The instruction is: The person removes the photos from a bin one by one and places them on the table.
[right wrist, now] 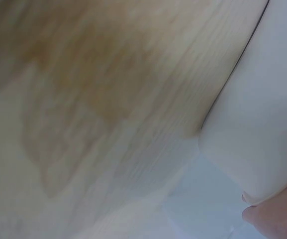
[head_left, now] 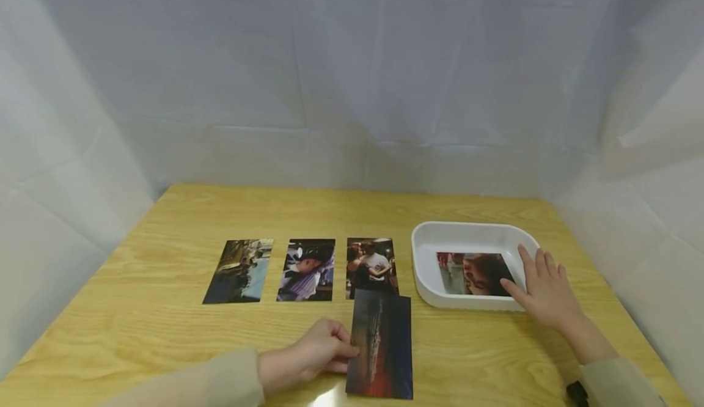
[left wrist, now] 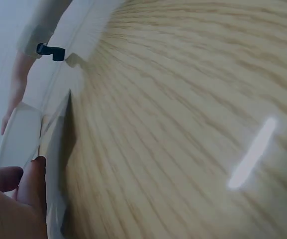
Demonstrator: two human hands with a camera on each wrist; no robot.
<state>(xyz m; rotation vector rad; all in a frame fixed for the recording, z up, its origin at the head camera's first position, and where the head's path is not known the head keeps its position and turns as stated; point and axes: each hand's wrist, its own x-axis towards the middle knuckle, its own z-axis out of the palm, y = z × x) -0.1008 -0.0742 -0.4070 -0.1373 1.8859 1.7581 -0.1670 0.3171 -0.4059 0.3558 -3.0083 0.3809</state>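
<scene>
My left hand [head_left: 321,352] pinches the left edge of a dark photo [head_left: 381,346] with a red patch at its bottom, above the near part of the table. In the left wrist view the thumb and fingers [left wrist: 34,186] show at its edge, and the photo's back is turned to the camera. Over the right rim of a white tray [head_left: 467,302] my right hand [head_left: 550,294] lies with fingers spread. Inside the tray is a photo of a face in close-up [head_left: 475,272]. The right wrist view shows the tray's outer wall [right wrist: 267,114] with a finger at its rim.
Three photos lie in a row left of the tray: a blue-and-brown scene [head_left: 241,272], a person in a dark cap [head_left: 307,269] and a dancing couple [head_left: 373,263]. The held photo overlaps the couple's lower edge. White sheets [head_left: 352,89] hang around the wooden table [head_left: 165,321].
</scene>
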